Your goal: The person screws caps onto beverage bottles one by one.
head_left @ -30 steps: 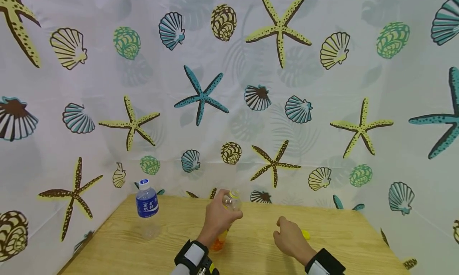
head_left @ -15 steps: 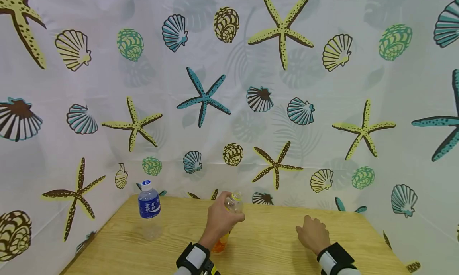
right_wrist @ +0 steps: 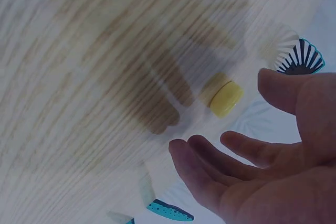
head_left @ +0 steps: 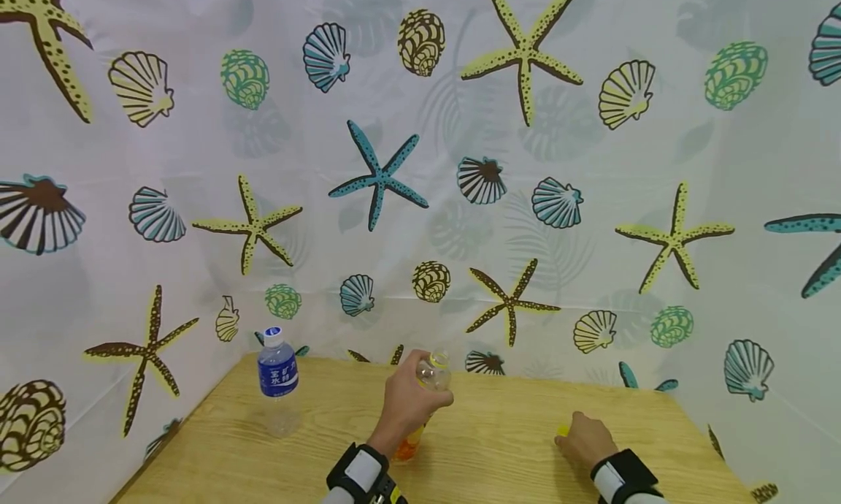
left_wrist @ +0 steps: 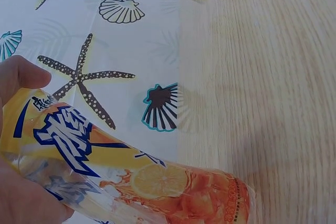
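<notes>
My left hand (head_left: pixel 406 402) grips a clear plastic drink bottle (head_left: pixel 433 373) around its upper part. The bottle stands on the table and has no cap on its mouth; in the left wrist view its yellow and orange label (left_wrist: pixel 157 182) shows lemon and ice. Close by my right hand (head_left: pixel 587 440), a yellow bottle cap (right_wrist: pixel 227 99) lies on the wooden surface. The right wrist view shows the thumb (right_wrist: pixel 286 90) and fingers spread apart on either side of the cap, with a gap between them and it.
A second bottle (head_left: pixel 278 376), with a blue label and white cap, stands upright at the left of the wooden table (head_left: pixel 499 445). A white curtain (head_left: pixel 420 139) printed with starfish and shells hangs behind and along the sides.
My right hand has moved to the right, over and past the yellow cap, which now shows at its left side. My left hand keeps its hold on the bottle.
</notes>
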`<act>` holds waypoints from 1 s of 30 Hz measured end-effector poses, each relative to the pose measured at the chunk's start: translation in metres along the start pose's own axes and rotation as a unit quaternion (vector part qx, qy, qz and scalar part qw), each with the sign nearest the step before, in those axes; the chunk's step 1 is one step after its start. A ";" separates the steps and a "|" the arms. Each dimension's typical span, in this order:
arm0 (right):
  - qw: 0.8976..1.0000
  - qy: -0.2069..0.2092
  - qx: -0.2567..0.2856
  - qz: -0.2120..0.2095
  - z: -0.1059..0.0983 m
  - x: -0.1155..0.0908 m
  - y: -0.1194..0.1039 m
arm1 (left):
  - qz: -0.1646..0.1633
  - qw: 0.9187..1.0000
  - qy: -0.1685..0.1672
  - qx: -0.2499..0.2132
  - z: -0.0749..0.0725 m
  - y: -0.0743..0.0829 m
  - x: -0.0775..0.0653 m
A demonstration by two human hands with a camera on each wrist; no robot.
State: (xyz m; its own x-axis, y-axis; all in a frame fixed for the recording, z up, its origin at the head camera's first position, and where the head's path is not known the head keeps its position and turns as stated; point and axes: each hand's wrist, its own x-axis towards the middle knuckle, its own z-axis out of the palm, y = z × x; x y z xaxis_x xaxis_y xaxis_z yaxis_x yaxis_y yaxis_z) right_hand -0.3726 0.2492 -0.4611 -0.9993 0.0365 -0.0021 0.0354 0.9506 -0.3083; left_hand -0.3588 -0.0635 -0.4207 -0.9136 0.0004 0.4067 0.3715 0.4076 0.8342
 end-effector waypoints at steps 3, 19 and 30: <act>1.000 -0.001 -0.004 0.001 0.002 0.000 0.003 | -0.003 1.000 -0.003 -0.002 0.000 -0.001 0.000; 0.998 0.045 -0.004 -0.039 0.016 0.006 0.011 | 0.005 1.000 -0.025 -0.006 0.005 -0.001 0.000; 0.993 0.084 -0.002 -0.087 0.024 0.008 0.006 | 0.000 1.000 -0.027 -0.005 0.004 0.001 0.000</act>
State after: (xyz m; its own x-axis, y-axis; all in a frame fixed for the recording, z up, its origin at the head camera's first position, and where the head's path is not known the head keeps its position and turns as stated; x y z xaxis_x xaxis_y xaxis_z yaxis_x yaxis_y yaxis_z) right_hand -0.3810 0.2474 -0.4858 -0.9747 -0.0778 0.2094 -0.1373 0.9482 -0.2866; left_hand -0.3587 -0.0594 -0.4212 -0.9211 0.0493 0.3862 0.3727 0.3992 0.8377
